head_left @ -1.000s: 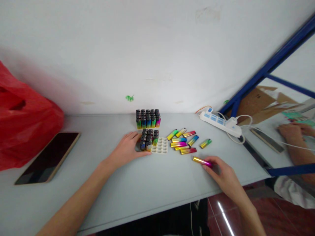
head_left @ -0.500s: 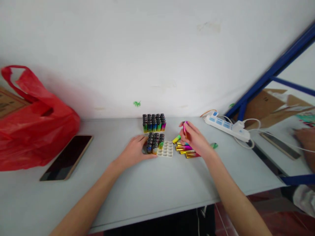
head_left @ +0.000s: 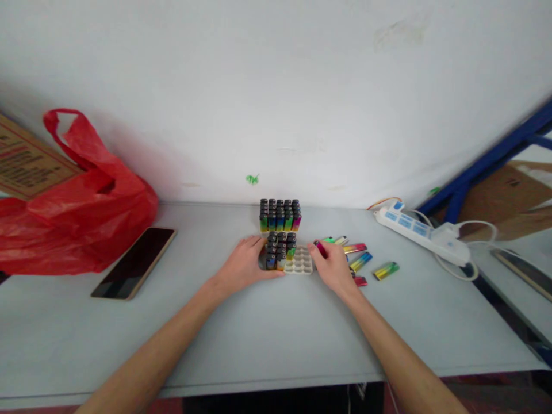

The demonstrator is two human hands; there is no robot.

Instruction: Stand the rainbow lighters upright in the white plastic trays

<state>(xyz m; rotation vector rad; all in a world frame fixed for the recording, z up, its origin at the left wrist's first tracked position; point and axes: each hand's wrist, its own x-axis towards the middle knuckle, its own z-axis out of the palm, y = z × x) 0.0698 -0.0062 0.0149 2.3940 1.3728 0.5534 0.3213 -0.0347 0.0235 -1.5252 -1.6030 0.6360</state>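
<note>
A white tray [head_left: 304,265] with round pockets stands on the grey table; black-topped lighters [head_left: 276,250] fill its left part, and pockets on its right are bare. My left hand [head_left: 248,261] curves around the tray's left side, thumb along the front edge. Pinched in my right hand [head_left: 334,264] is a magenta lighter [head_left: 319,248], beside the tray's right edge. Behind the tray stands a full block of upright lighters [head_left: 280,215]. Loose colourful lighters [head_left: 360,261] lie right of my right hand, some partly hidden by it.
A red plastic bag [head_left: 99,207] and a cardboard box [head_left: 32,161] are at the left, with a phone [head_left: 134,263] nearby. On the right lie a white power strip [head_left: 422,236] with cables and a blue metal frame [head_left: 487,155].
My right hand has moved down and left toward the tray with the magenta lighter, uncovering loose lighters. The whole view has shifted. My left hand stays at the tray.
</note>
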